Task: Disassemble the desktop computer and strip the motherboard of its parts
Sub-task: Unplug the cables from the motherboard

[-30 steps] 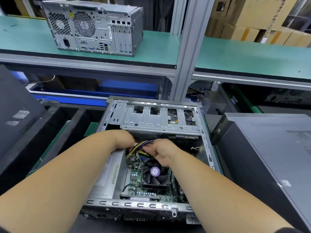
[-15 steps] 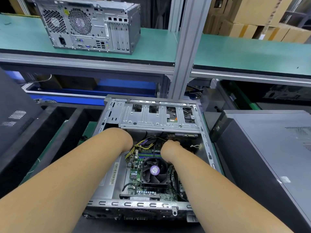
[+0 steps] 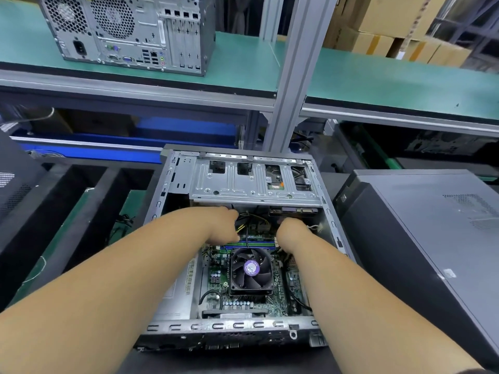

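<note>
Both the left hand [image 3: 222, 225] and right hand [image 3: 290, 230] reach under the grey metal drive cage [image 3: 253, 182], fingers hidden, so I cannot tell their hold; the thin bendy yellow-and-black wires [image 3: 251, 221] are best pulled by their hard plugs.

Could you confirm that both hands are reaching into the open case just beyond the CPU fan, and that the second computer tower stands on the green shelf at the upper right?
Not quite: the head view shows the second computer tower on the green shelf at the upper left. The rest holds.
</note>
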